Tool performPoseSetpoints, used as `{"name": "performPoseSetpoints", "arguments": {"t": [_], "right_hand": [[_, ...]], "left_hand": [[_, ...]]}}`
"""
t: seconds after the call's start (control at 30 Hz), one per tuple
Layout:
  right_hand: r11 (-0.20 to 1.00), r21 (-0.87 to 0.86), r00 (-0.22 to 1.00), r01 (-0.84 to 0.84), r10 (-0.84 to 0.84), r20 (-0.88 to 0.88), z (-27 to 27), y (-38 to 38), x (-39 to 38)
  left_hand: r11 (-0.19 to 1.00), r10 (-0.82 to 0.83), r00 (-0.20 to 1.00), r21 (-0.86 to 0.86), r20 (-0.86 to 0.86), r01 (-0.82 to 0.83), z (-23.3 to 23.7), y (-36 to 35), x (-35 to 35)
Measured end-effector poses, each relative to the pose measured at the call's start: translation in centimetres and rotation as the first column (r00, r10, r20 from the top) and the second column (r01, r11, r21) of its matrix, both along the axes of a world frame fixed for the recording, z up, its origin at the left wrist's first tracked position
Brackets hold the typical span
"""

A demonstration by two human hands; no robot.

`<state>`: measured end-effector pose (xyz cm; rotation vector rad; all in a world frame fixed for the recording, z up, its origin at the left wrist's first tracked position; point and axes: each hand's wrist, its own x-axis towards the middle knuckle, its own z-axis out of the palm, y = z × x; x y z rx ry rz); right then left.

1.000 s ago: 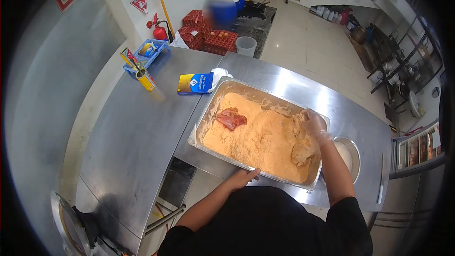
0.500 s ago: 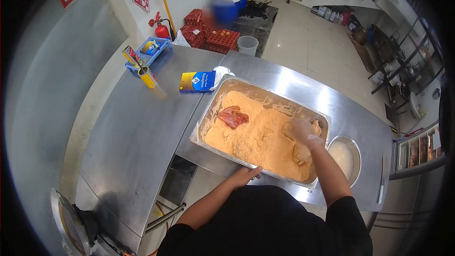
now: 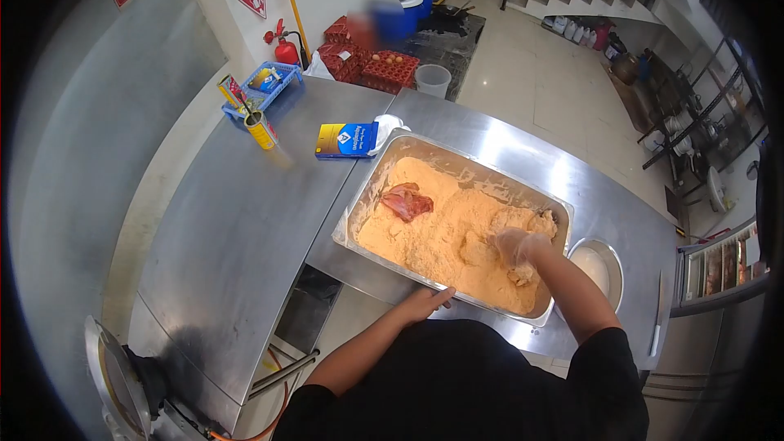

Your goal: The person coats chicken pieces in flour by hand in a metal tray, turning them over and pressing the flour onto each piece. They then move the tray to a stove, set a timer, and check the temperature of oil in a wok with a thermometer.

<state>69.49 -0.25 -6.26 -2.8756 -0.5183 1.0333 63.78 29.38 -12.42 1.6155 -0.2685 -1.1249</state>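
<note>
A large metal tray holds orange-tinted flour. A raw reddish piece of meat lies on the flour at the tray's left. My right hand, in a clear glove, is down in the flour at the right side, beside coated pieces; its fingertips are hidden there. My bare left hand holds the tray's near rim, with the thumb over the edge. A round metal bowl of whitish liquid stands right of the tray, partly behind my right forearm.
A blue and yellow box lies behind the tray on the steel table. Farther left are an open yellow can and a blue basket. A knife lies at the right edge. Red egg trays are stacked beyond.
My right hand has moved toward me and slightly left within the tray, and sits lower in the flour. My left hand stays on the rim. The view has shifted slightly.
</note>
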Motion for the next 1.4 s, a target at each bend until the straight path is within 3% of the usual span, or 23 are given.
{"name": "performPoseSetpoints", "arguments": {"t": [0.03, 0.13, 0.23, 0.33, 0.43, 0.5, 0.63, 0.73, 0.83, 0.93, 1.03, 1.13, 1.23, 1.33, 1.4], "right_hand": [[0.998, 0.063, 0.996, -0.022, 0.016, 0.091, 0.1, -0.2, -1.2], [0.984, 0.114, 0.971, 0.137, -0.156, 0.182, 0.3, 0.6, -2.8], [0.964, 0.255, 0.898, 0.072, -0.174, 0.403, -0.2, 0.6, -4.2], [0.956, 0.261, 0.899, 0.135, -0.229, 0.374, 2.9, 1.0, -4.3], [0.909, 0.381, 0.892, 0.168, -0.305, 0.334, 1.6, 0.6, -4.7], [0.849, 0.45, 0.863, 0.279, -0.427, 0.271, 1.7, 0.7, -4.9], [0.667, 0.553, 0.798, 0.499, -0.602, 0.005, 5.3, 1.2, -4.8], [0.64, 0.43, 0.749, 0.637, -0.647, -0.146, 9.9, 1.0, -4.0], [0.787, 0.503, 0.87, 0.357, -0.477, 0.13, 5.2, -1.6, -4.3], [0.8, 0.495, 0.878, 0.339, -0.458, 0.138, 5.4, -2.0, -4.3], [0.545, 0.59, 0.754, 0.596, -0.634, -0.175, 8.6, -0.8, -4.7], [0.753, 0.282, 0.802, 0.595, -0.576, -0.155, 8.9, -1.8, -4.2], [0.908, -0.023, 0.908, 0.418, -0.416, 0.046, 4.2, -3.7, -4.3], [0.903, 0.176, 0.848, 0.391, -0.428, 0.313, 4.5, -1.7, -3.7], [0.929, 0.276, 0.853, 0.247, -0.344, 0.393, 1.8, -0.4, -1.4]], "left_hand": [[1.0, -0.001, 1.0, 0.006, -0.004, 0.001, -0.3, 0.0, 0.0], [0.997, -0.051, 0.999, 0.049, -0.015, 0.052, -0.1, 0.0, 0.4], [0.996, -0.073, 0.997, 0.058, -0.026, 0.074, 0.5, 0.2, 0.5], [0.999, -0.043, 0.998, 0.016, -0.034, 0.044, 0.3, 0.0, 0.6], [1.0, -0.002, 1.0, -0.019, -0.028, 0.002, -1.1, -0.1, -0.1], [1.0, -0.002, 1.0, -0.028, -0.013, 0.001, -1.9, -0.2, 0.2], [1.0, -0.001, 0.999, -0.03, -0.039, 0.0, -0.6, 0.0, 0.1], [1.0, -0.006, 0.999, -0.012, -0.052, 0.006, -0.9, 0.0, 0.2], [1.0, -0.005, 1.0, 0.013, -0.031, 0.005, -0.5, -0.1, 0.1], [0.998, -0.02, 1.0, 0.051, -0.012, 0.02, -1.6, 0.1, -0.1], [0.999, -0.019, 1.0, 0.044, -0.006, 0.019, -0.9, -0.2, 0.3], [1.0, -0.01, 1.0, 0.027, -0.019, 0.01, -1.6, -0.1, 0.0], [0.999, -0.021, 0.999, 0.032, -0.03, 0.022, -1.3, -0.1, 0.2], [1.0, -0.017, 0.999, 0.015, -0.037, 0.018, -1.7, -0.2, 0.1], [1.0, -0.001, 0.999, -0.003, -0.042, 0.001, -2.2, -0.1, 0.1]]}}
